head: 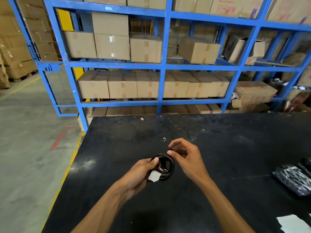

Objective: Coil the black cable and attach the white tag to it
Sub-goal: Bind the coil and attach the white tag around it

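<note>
The black cable (165, 167) is already wound into a small coil, held above the bench (235, 148). The left hand (139, 174) grips coil and white tag (154, 176) together; the right hand (183, 155) pinches the cable's end. Fastening the tag seems left.

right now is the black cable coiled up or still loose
Coiled: the black cable forms a compact ring of stacked loops, held over the table by the left hand, while the right hand pinches its end at the top.
</note>
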{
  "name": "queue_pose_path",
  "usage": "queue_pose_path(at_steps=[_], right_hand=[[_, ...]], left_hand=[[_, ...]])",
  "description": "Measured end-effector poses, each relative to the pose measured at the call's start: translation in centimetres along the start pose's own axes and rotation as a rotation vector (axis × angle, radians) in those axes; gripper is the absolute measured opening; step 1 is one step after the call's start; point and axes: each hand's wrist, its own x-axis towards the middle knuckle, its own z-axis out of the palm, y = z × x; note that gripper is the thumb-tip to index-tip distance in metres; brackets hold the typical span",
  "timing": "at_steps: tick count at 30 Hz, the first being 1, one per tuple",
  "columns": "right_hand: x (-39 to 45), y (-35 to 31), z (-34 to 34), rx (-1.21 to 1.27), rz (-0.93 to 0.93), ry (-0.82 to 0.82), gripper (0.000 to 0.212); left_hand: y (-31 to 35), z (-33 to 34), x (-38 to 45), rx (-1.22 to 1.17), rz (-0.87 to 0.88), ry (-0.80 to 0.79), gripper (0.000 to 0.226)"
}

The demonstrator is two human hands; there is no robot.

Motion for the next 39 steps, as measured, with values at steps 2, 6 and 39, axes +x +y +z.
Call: queue_pose_path(at_steps=[2,6,39], right_hand=[[0.2,-0.1,-0.2,0.01,0.019,-0.003,0.018],[0.6,-0.1,-0.3,0.121,0.104,0.036,0.015],[1.3,-1.7,-0.2,0.067,0.036,0.214,0.02]], left_hand=[[0.1,0.2,0.2,0.006,0.014,-0.002,0.035],[-0.1,0.5,0.7,0.003,0.021,0.027,0.036],[1.0,2.3,1.4,0.09,0.306,0.13,0.031]])
